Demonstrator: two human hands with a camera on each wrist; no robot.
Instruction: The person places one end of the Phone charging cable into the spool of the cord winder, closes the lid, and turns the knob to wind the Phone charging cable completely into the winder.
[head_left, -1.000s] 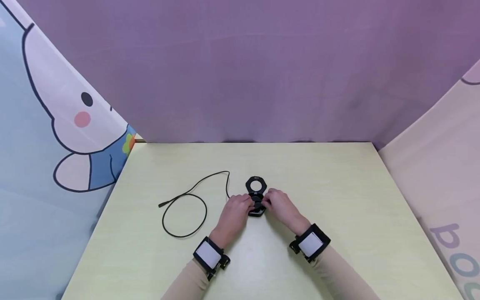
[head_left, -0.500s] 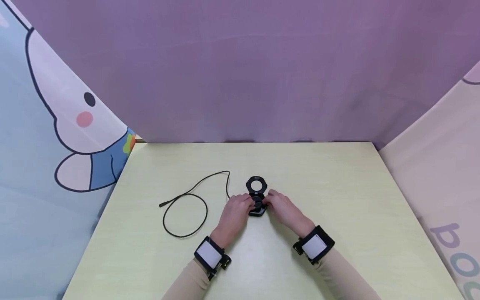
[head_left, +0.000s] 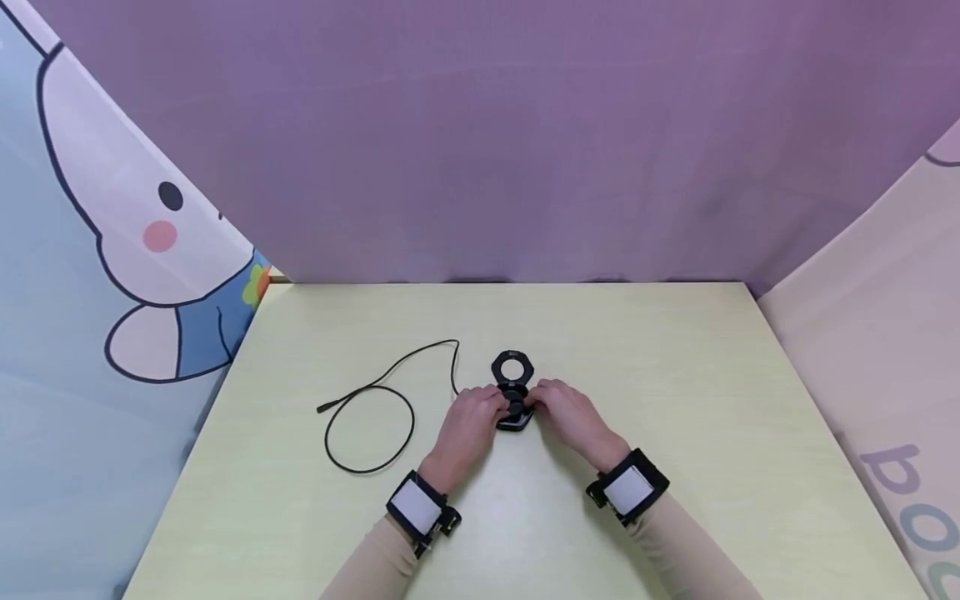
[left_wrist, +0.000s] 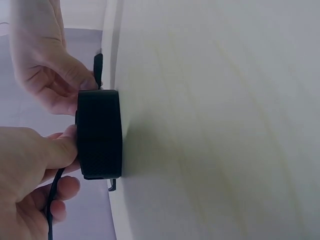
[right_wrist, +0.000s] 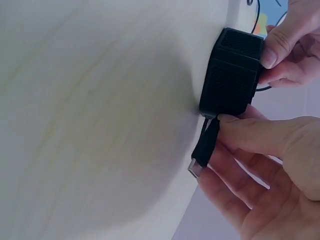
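I find the black device (head_left: 514, 422) just below the centre of the head frame, standing on the pale table (head_left: 675, 350), between both hands and touching each. Its open hexagonal ring (head_left: 498, 369) extends away from the hands, towards the top of the frame. At the device's left side, the left hand (head_left: 467, 427) pinches the casing between thumb and fingers, with the black cable (head_left: 412, 418) passing under those fingers; the cable loops across the left of the frame. At the opposite side, I record the right hand (head_left: 572, 417) with curled fingers, thumb and fingertips pinching the short black plug (right_wrist: 206, 144) at the casing's corner. Both forearms enter from the lower edge and converge upward, backs of the hands facing up, a strapped unit on each wrist.
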